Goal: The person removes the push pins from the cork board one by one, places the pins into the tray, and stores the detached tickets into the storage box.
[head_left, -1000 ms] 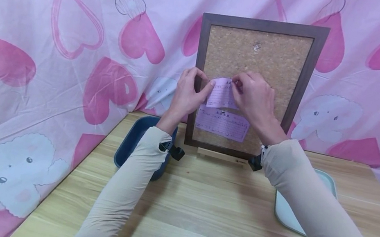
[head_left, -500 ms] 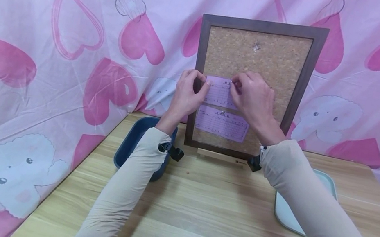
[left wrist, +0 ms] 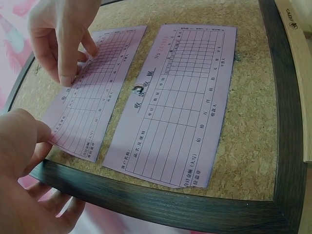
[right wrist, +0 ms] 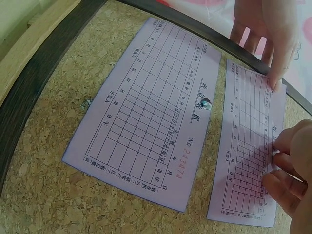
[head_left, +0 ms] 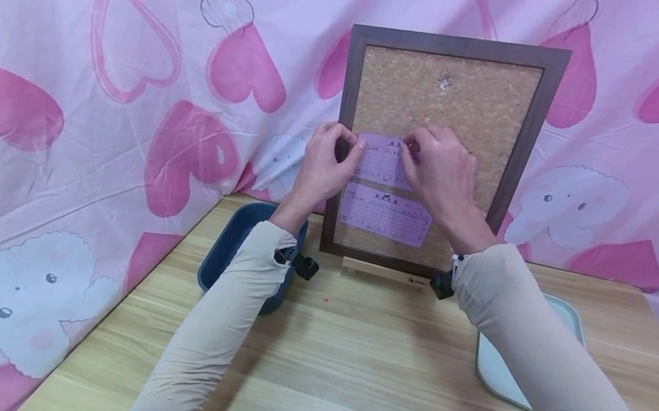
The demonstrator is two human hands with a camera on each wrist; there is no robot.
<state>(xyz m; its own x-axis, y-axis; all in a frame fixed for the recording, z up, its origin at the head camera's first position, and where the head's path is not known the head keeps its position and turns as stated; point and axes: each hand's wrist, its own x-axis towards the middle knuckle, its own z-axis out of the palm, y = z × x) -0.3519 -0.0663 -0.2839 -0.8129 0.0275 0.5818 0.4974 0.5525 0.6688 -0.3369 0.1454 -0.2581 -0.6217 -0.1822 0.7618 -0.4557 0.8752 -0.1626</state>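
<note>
A framed cork board (head_left: 482, 100) leans upright, with a lower purple receipt (head_left: 386, 216) held on it by a clear pushpin (left wrist: 138, 89). Just above, an upper purple receipt (head_left: 375, 162) lies nearly flat against the cork. My left hand (head_left: 325, 162) pinches its upper left corner, thumb on the paper, other fingers beyond the frame's edge in the left wrist view. At the middle of the same receipt's top edge, my right hand (head_left: 443, 173) has thumb and fingertips pinched together on what looks like a small pushpin, mostly hidden by the fingers.
Clear pins (head_left: 445, 80) cluster high on the cork. A dark blue bin (head_left: 216, 256) stands left under my forearm, and a pale green tray (head_left: 510, 371) lies right, partly behind my sleeve. A wooden stand (head_left: 386, 272) supports the board; a pink patterned cloth hangs behind.
The upper receipt was bowed out from the board and now lies flat. My left hand moved slightly left with its corner; my right hand has stayed in place.
</note>
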